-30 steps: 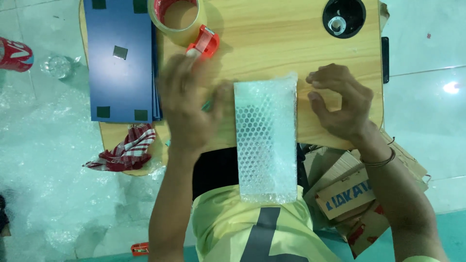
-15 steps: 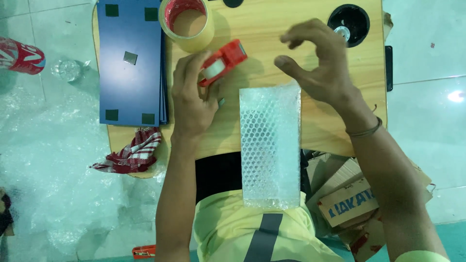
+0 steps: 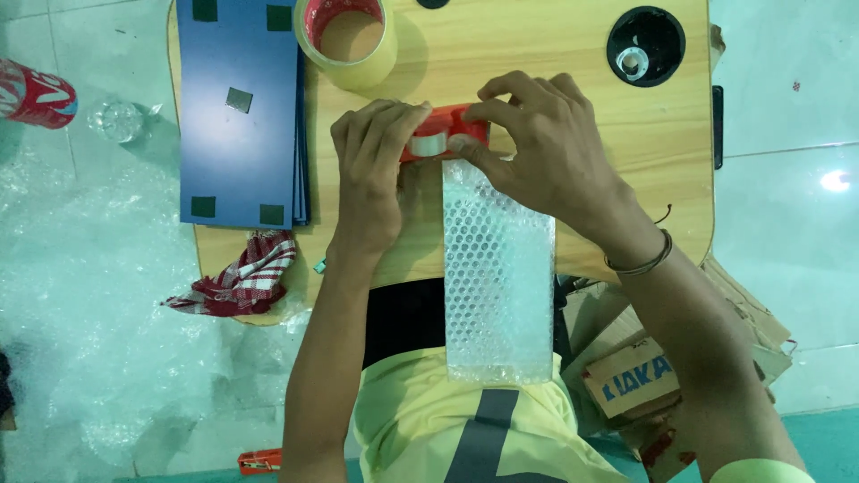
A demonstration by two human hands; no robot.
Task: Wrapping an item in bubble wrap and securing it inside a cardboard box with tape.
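A red tape dispenser point(image 3: 445, 134) with a small clear roll sits at the far end of a bubble-wrap packet point(image 3: 497, 268) lying lengthwise on the wooden table point(image 3: 573, 80). My left hand point(image 3: 374, 174) grips the dispenser's left side. My right hand point(image 3: 537, 148) pinches its right end with fingers and thumb, just above the packet's top edge. The packet's near end hangs over the table edge onto my lap.
A big roll of yellowish tape point(image 3: 347, 40) stands behind the hands. A stack of dark blue sheets point(image 3: 240, 107) lies at the table's left. A round black hole point(image 3: 646, 45) is at far right. A checked cloth point(image 3: 242, 277), cardboard boxes point(image 3: 644, 376) and a red can point(image 3: 34, 94) surround the table.
My left hand picked the red dispenser up from beside the big roll and brought it to the packet's far end. My right hand came across and took hold of its other end.
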